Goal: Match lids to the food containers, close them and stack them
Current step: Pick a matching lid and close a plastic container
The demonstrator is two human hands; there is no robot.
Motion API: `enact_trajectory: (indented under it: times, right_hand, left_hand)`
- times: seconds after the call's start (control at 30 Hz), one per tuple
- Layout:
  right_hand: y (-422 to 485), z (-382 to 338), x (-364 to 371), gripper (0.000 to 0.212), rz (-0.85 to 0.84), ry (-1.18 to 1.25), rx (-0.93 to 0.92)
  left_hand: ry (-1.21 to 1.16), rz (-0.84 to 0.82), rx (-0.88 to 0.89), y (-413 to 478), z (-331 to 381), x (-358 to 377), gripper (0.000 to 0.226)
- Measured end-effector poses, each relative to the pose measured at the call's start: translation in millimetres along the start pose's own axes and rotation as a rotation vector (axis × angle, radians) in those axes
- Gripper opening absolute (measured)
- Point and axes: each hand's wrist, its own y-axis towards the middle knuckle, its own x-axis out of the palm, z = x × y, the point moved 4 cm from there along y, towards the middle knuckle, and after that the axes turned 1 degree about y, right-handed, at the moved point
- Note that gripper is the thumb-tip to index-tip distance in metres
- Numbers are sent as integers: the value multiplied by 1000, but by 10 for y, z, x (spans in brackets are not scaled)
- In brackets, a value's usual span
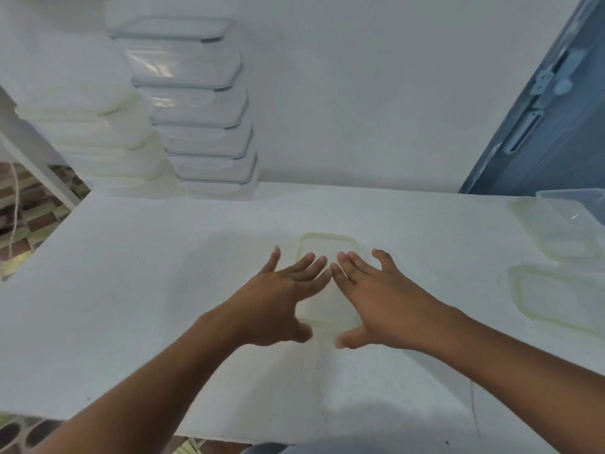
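Observation:
A pale translucent lidded container (327,249) sits in the middle of the white table (131,290). My left hand (278,296) and my right hand (376,299) lie over its lid with fingers spread and straight, thumbs at its near edge. Whether the palms press down on it I cannot tell. At the back left stand two stacks: closed milky containers (108,139) and closed clear containers (203,106). On the right lie a loose lid (556,296), another lid (553,231) and an open clear container (579,204).
A blue door (540,126) stands at the right behind the table. The white wall (360,77) runs along the table's back edge. Patterned floor (26,217) shows past the left edge. A thin cable (474,411) lies near the front right.

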Motion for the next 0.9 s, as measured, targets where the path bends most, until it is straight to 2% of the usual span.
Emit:
enact_trajectory:
  times: [0.07, 0.17, 0.3, 0.37, 0.53, 0.7, 0.83, 0.9]
  right_hand:
    - [-43, 19, 4, 114, -15, 92, -2]
    - [-88, 2, -2, 112, 4, 95, -27]
    - [-145, -55, 15, 108, -5, 146, -58]
    - [-156, -81, 43, 107, -10, 171, -64]
    - [-124, -131, 97, 101, 47, 287, -88]
    - [-141, -134, 109, 98, 53, 345, -85]
    - [-182, -95, 70, 98, 45, 404, -79]
    - [-200, -60, 57, 97, 44, 445, -60]
  left_hand:
    - [-55, -16, 21, -76, -103, -11, 96]
    - [-67, -22, 19, -140, -216, -42, 82]
    - [29, 79, -6, -152, -462, -113, 76]
    - [1, 132, -23, -110, -577, -128, 73]
    - [-129, 284, -73, -15, -683, -75, 85]
    - [-43, 139, -91, -80, -569, -79, 96]
    - [-116, 241, -78, -167, -308, -265, 64]
    - [-118, 227, -70, -218, -188, -231, 49]
